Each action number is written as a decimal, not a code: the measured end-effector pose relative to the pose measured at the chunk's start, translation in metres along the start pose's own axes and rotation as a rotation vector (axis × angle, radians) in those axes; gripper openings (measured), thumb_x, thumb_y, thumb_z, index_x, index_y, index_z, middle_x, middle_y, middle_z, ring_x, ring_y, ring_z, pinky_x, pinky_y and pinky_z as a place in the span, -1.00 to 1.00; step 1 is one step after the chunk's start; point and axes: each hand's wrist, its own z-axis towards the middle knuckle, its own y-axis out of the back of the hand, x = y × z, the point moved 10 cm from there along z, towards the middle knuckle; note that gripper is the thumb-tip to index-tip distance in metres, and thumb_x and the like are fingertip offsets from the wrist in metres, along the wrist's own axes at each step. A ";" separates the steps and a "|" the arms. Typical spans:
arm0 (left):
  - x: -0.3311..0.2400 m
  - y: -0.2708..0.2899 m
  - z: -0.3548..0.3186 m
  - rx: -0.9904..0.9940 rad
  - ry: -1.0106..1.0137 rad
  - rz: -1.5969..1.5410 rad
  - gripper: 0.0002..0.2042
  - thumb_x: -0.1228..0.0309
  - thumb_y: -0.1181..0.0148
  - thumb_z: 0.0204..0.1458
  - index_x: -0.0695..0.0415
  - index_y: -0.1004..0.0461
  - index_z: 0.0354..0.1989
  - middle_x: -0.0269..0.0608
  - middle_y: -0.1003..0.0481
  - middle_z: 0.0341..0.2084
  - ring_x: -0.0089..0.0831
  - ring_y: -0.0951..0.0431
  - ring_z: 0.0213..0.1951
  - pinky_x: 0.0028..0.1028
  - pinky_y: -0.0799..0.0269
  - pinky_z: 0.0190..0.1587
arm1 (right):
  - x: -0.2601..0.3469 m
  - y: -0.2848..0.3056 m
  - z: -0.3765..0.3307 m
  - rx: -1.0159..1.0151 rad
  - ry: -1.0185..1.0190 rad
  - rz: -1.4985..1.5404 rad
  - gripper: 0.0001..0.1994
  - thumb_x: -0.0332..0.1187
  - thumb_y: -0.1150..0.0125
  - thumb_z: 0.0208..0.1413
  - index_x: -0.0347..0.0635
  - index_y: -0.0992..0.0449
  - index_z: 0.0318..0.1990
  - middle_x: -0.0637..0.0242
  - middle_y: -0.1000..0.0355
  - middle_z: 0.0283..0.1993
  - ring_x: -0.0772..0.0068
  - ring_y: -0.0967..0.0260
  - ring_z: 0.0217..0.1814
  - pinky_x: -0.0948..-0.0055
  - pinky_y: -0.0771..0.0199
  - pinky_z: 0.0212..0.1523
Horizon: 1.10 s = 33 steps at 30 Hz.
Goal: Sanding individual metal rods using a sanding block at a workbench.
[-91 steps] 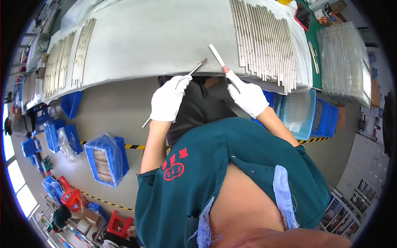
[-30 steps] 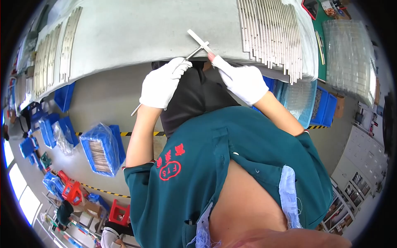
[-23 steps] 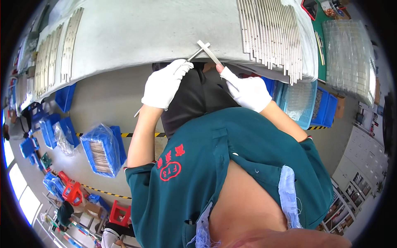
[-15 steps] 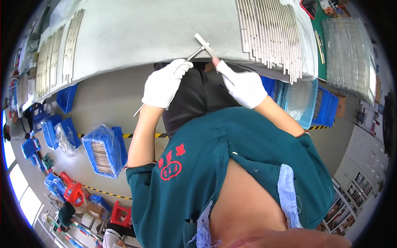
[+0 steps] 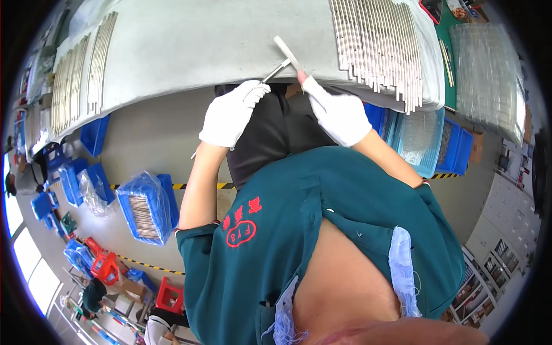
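Note:
My left hand [image 5: 229,117], in a white glove, is closed around a slim metal rod [image 5: 275,72]. The rod slants up past the table's near edge, and its rear end pokes out beside my left wrist. A flat, narrow whitish strip [image 5: 284,49] is pinched in my right hand [image 5: 343,119], also gloved, with a bare fingertip showing against the strip. The strip lies across the rod's far tip, apparently touching it. What the strip is made of cannot be told.
On the cloth-covered table [image 5: 218,40], many metal rods [image 5: 376,49] lie in a row at right, with further rods [image 5: 100,63] at left. Bagged clear trays [image 5: 486,80] stand far right. Blue crates [image 5: 144,213] sit on the floor at left; a light-blue basket [image 5: 422,144] is below right.
The strip has slid slightly away from me across the rod's tip, with my right hand shifting a little. The rod's rear end has moved closer to my left wrist.

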 end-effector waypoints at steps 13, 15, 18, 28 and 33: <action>0.003 -0.047 -0.014 0.011 0.641 -0.995 -0.67 0.22 0.12 0.20 0.17 -0.39 -0.02 -0.41 -0.37 -0.65 -0.73 -0.18 -0.78 -0.70 -0.10 -0.77 | -0.024 -0.004 -0.007 0.097 -0.193 0.087 -0.49 -0.26 0.04 0.14 0.11 -0.12 0.28 0.17 -0.38 -0.61 0.21 -0.26 -0.74 0.30 -0.29 -0.66; 0.005 -0.055 -0.016 -0.005 0.670 -1.071 -0.68 0.23 0.12 0.19 0.17 -0.39 -0.02 -0.41 -0.36 -0.66 -0.73 -0.18 -0.78 -0.70 -0.10 -0.78 | -0.026 -0.006 -0.007 0.110 -0.204 0.078 -0.45 -0.22 0.07 0.15 0.20 -0.02 0.32 0.21 -0.26 -0.76 0.20 -0.24 -0.75 0.27 -0.28 -0.65; 0.005 -0.062 -0.015 -0.068 0.661 -1.139 -0.71 0.27 0.11 0.19 0.16 -0.40 -0.06 -0.41 -0.32 -0.68 -0.72 -0.18 -0.78 -0.70 -0.08 -0.79 | -0.025 -0.008 -0.006 0.167 -0.193 0.114 -0.45 -0.24 0.08 0.15 0.21 -0.01 0.32 0.21 -0.28 -0.74 0.21 -0.24 -0.76 0.26 -0.28 -0.66; -0.001 -0.064 -0.012 -0.194 0.727 -1.250 -0.75 0.33 0.06 0.17 0.23 -0.42 -0.12 -0.39 -0.37 -0.66 -0.76 -0.12 -0.80 -0.68 0.02 -0.77 | 0.000 0.002 0.000 0.070 -0.050 0.101 -0.41 -0.32 0.00 0.08 0.03 -0.05 0.30 0.39 -0.32 -0.71 0.37 -0.26 -0.79 0.38 -0.25 -0.77; -0.002 -0.064 -0.013 -0.230 0.736 -1.226 -0.76 0.33 0.03 0.16 0.23 -0.44 -0.13 -0.42 -0.35 -0.67 -0.77 -0.10 -0.78 -0.68 0.05 -0.75 | 0.001 0.001 0.015 0.059 -0.081 -0.022 -0.40 -0.35 0.01 0.07 0.11 -0.05 0.31 0.39 -0.23 -0.80 0.42 -0.21 -0.82 0.44 -0.23 -0.75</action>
